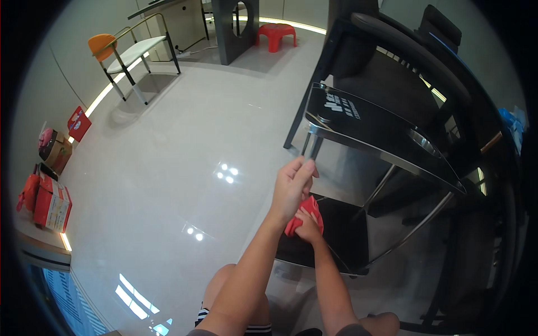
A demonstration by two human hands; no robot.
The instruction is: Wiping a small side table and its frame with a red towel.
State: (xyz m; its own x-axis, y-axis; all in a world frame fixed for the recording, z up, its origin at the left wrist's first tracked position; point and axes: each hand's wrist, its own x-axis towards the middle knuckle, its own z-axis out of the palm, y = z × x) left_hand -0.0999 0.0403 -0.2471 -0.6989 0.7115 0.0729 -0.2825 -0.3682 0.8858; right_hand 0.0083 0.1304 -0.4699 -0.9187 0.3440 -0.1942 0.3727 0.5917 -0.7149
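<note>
A two-tier serving cart stands before me, with a glossy black top (370, 128) edged in metal and bearing white writing. My left hand (291, 187) is closed around one of its upright chrome legs (313, 148), just under the top's near left corner. Lower down, my right hand (309, 227) presses a red cloth (312, 206) against the black lower shelf (346, 222). The cloth is bunched under the fingers, and my left forearm passes close beside it. A round metal-rimmed opening (424, 143) sits toward the right of the top.
Behind the cart is a dark table (321, 63) with dark chairs. A red plastic stool (275, 33) stands at the back, and a chair with an orange backrest (103, 47) at the upper left. A red box (52, 206) and bags line the left wall. The tiled floor (168, 138) is shiny.
</note>
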